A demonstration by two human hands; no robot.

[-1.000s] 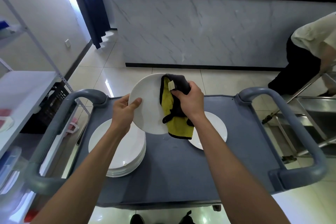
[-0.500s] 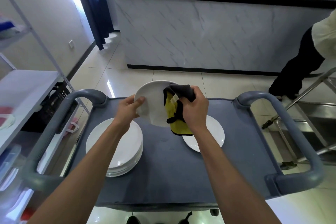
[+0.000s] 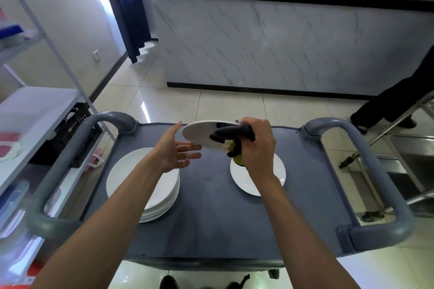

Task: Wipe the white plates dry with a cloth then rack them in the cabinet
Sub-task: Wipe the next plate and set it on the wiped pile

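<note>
**Plate flipped flat, left hand off — one-handed hold through the cloth**

Change since a second ago: the round white ceramic plate [image 3: 199,132], then near upright with its face to the camera and pinched at its 9 o'clock rim by the left hand [image 3: 175,151], lay almost level and edge-on to the head view. The left hand had let go; it hung with fingers straight and relaxed just beside the plate's near-left rim, palm turned toward it, holding nothing. The right hand [image 3: 254,145] alone carried the plate, fingers curled round the dark grey and yellow cloth [image 3: 231,135] bunched over the rim at the plate's 3 o'clock side. Whether skin touched the plate directly could not be told.

Judgement: the turn looks like a change of face or a hand-over within the wiping step — drying not finished, no racking begun. The cabinet was not identifiable in view.

Holders and contents:
- Grey plastic service cart [image 3: 234,218], top tray: stack of white plates [image 3: 131,178] at about 9 o'clock from tray centre; single white plate [image 3: 260,178] lying flat at about 2 o'clock, directly under the right hand. The held plate hovered above the tray's far edge, between the two.
- White metal shelving unit [image 3: 35,110], at 9 o'clock of the cart: contents blurred, not logged.

Risk noted: a one-sided hold through cloth on a possibly damp plate could slip.
</note>
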